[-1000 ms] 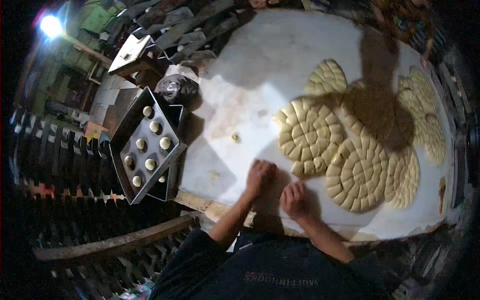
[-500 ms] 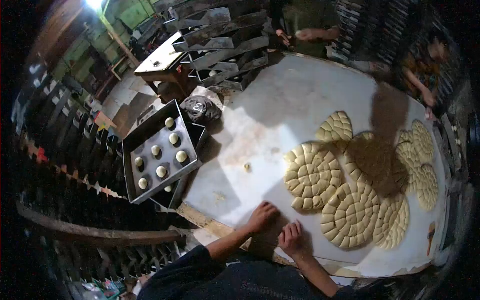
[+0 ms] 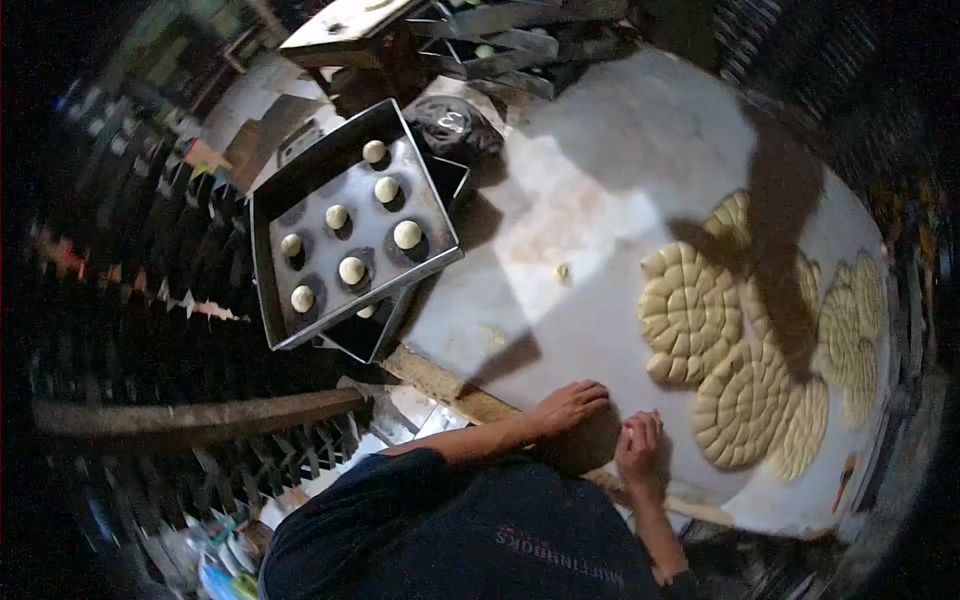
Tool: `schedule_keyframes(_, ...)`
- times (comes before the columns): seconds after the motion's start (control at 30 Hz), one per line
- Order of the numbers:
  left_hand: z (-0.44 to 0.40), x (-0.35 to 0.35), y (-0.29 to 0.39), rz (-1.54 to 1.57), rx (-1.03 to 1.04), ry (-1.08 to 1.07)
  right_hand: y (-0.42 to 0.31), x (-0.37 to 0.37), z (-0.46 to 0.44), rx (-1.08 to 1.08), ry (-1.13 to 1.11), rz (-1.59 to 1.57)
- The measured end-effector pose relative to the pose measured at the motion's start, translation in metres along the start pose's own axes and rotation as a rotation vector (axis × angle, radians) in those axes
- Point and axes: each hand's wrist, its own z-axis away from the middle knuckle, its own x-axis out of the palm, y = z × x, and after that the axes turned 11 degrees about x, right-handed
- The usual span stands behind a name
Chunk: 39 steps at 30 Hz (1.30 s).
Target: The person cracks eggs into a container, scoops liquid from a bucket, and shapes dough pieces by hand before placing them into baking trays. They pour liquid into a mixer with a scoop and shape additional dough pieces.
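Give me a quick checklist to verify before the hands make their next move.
1. Left hand clear of the cut dough: ok, they are apart.
2. Right hand empty: cannot tell, its fingers are curled and the palm is hidden.
3. Balls in the upper tray spaced apart: ok, seven show, none touching.
4. Upper tray lined up with the lower tray: not ok, they sit askew.
5. Table free of scraps: not ok, a small dough bit lies on it.
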Motion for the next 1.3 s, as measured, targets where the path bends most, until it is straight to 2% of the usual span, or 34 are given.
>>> schedule_keyframes(0.03,0.008,-0.028,0.019,0.041,0.017,-0.024,-0.001,-0.017,0.005,0.078,-0.107,0.007)
schedule_keyframes(0.07,0.014,-0.060,0.036,0.235,-0.261,-0.044,0.001,-0.030,0.010,0.164,-0.206,0.015)
schedule_keyframes(0.1,0.017,-0.087,0.042,0.422,-0.543,-0.073,0.010,-0.042,0.011,0.343,-0.274,-0.020)
schedule_keyframes(0.13,0.042,-0.066,-0.001,0.309,-0.359,-0.010,0.014,-0.051,0.008,0.517,-0.340,-0.059)
schedule_keyframes(0.17,0.027,-0.111,0.004,0.065,-0.286,0.068,0.007,-0.053,0.007,0.555,-0.328,-0.040)
schedule_keyframes(0.2,0.003,-0.152,0.005,0.323,-0.546,0.209,0.002,-0.053,0.002,0.790,-0.366,-0.408)
schedule_keyframes(0.23,0.001,-0.163,-0.030,-0.092,-0.224,0.268,-0.004,-0.052,-0.006,1.000,-0.386,-0.790)
schedule_keyframes(0.27,-0.009,-0.178,-0.062,0.181,-0.343,0.555,-0.032,-0.049,-0.018,0.885,-0.326,-0.794)
schedule_keyframes(0.3,-0.026,-0.196,-0.081,0.206,-0.415,0.556,-0.069,-0.039,-0.029,0.772,-0.270,-0.792)
schedule_keyframes(0.33,-0.038,-0.214,-0.094,-0.160,-0.259,0.536,-0.093,-0.024,-0.036,0.674,-0.169,-0.787)
schedule_keyframes(0.37,-0.041,-0.212,-0.126,-0.311,-0.234,0.545,-0.108,-0.014,-0.044,0.473,-0.114,-0.487)
schedule_keyframes(0.4,-0.040,-0.206,-0.146,-0.387,-0.346,0.489,-0.148,-0.010,-0.061,0.403,-0.029,-0.379)
schedule_keyframes(0.43,-0.033,-0.199,-0.178,-0.309,-0.406,0.371,-0.149,0.010,-0.066,0.127,0.118,-0.193)
schedule_keyframes(0.47,-0.025,-0.196,-0.191,-0.435,-0.316,0.220,-0.147,0.030,-0.066,0.132,0.073,-0.213)
schedule_keyframes(0.53,-0.019,-0.181,-0.185,-0.529,-0.179,0.506,-0.136,0.056,-0.060,0.128,0.004,-0.134)
schedule_keyframes(0.63,0.006,-0.186,-0.132,-0.381,-0.154,0.625,-0.137,0.066,-0.060,0.230,0.129,-0.103)
schedule_keyframes(0.7,0.030,-0.203,-0.081,0.115,-0.352,0.538,-0.132,0.083,-0.063,0.244,0.106,-0.140)
schedule_keyframes(0.73,0.047,-0.200,-0.070,0.065,-0.358,0.469,-0.126,0.093,-0.066,0.239,0.098,-0.178)
schedule_keyframes(0.77,0.062,-0.199,-0.061,0.012,-0.359,0.399,-0.116,0.101,-0.066,0.077,0.068,-0.022)
schedule_keyframes(0.8,0.074,-0.204,-0.050,0.060,-0.340,0.373,-0.107,0.102,-0.064,0.073,0.070,-0.027)
schedule_keyframes(0.87,0.095,-0.215,-0.031,0.095,-0.322,0.352,-0.090,0.097,-0.061,-0.110,0.052,0.099)
schedule_keyframes(0.93,0.116,-0.219,-0.014,0.122,-0.409,0.380,-0.091,0.088,-0.085,0.014,0.060,0.204)
schedule_keyframes(1.0,0.134,-0.216,-0.008,0.069,-0.455,0.416,-0.104,0.097,-0.114,0.041,0.136,0.208)
schedule_keyframes(1.1,0.154,-0.200,-0.005,0.027,-0.528,0.481,-0.113,0.121,-0.115,-0.074,0.102,0.170)
schedule_keyframes(1.13,0.155,-0.199,-0.006,0.023,-0.568,0.515,-0.132,0.104,-0.103,-0.102,-0.010,0.248)
schedule_keyframes(1.2,0.156,-0.203,0.003,-0.052,-0.543,0.549,-0.106,0.094,-0.074,-0.106,-0.147,0.130)
schedule_keyframes(1.23,0.159,-0.204,0.008,-0.112,-0.557,0.598,-0.088,0.082,-0.075,-0.191,-0.155,0.081)
schedule_keyframes(1.27,0.162,-0.203,0.013,-0.173,-0.574,0.644,-0.068,0.072,-0.079,-0.133,-0.162,0.145)
schedule_keyframes(1.3,0.157,-0.205,0.024,-0.189,-0.616,0.692,-0.064,0.077,-0.091,-0.134,-0.050,0.208)
